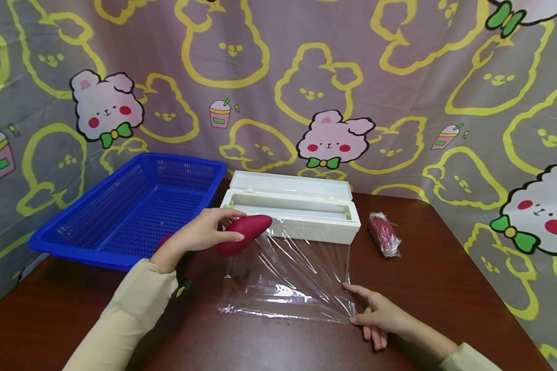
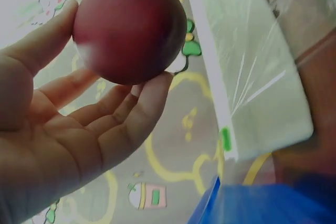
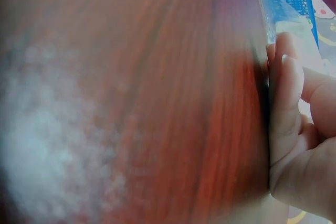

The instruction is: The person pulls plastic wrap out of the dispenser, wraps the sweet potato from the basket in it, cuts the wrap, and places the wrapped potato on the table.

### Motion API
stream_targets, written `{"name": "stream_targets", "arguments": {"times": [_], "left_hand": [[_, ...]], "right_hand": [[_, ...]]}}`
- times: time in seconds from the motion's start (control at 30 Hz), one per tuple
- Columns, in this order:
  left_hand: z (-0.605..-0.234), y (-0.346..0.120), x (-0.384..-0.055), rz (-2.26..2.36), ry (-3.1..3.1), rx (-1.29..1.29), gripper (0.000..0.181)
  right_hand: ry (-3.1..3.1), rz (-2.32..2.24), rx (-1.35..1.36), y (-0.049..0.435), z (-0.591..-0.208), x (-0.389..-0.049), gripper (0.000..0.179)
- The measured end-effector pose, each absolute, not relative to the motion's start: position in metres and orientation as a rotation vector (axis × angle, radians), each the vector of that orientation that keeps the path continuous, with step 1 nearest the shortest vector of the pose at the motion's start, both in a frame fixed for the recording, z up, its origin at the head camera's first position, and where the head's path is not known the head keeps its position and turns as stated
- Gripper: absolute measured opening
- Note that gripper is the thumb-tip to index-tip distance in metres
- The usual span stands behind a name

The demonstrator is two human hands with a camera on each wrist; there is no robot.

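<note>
My left hand grips a smooth, tapered red sweet potato above the left part of a drawn-out sheet of cling film. In the left wrist view, the thumb and fingers close around the sweet potato, seen end-on. My right hand pinches the near right corner of the film; its index finger lies along the side edge. From a white cling film dispenser, lid raised, the film stretches toward me with diagonal creases. The right wrist view shows the right hand low beside the tabletop, fingertips partly hidden.
A blue plastic basket stands at the left; something red shows there behind my left forearm. A film-wrapped sweet potato lies right of the dispenser. Under the left sleeve sits a dark, partly hidden item. A patterned curtain hangs behind the table.
</note>
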State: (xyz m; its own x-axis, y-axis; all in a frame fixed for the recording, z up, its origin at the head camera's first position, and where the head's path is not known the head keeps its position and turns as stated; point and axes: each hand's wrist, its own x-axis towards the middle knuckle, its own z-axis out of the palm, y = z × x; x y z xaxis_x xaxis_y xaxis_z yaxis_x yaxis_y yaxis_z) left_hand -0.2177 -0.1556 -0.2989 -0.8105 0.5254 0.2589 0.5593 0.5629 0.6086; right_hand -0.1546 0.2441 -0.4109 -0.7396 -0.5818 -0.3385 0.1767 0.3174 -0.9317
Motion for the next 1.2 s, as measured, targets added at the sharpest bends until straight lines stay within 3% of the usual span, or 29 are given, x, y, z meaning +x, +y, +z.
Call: {"name": "stream_targets", "arguments": {"times": [0.6,1.2], "left_hand": [[-0.337,-0.087,-0.22,-1.1,-2.833,-1.279,0.041],[-0.368,-0.062,-0.225,-0.988,-2.897,-1.391,0.036]], "right_hand": [[1.926,-1.484,-0.355,0.244,-0.411,-0.154,0.075],[1.91,-1.496,-0.36,0.245,-0.412,-0.155,0.075]]}}
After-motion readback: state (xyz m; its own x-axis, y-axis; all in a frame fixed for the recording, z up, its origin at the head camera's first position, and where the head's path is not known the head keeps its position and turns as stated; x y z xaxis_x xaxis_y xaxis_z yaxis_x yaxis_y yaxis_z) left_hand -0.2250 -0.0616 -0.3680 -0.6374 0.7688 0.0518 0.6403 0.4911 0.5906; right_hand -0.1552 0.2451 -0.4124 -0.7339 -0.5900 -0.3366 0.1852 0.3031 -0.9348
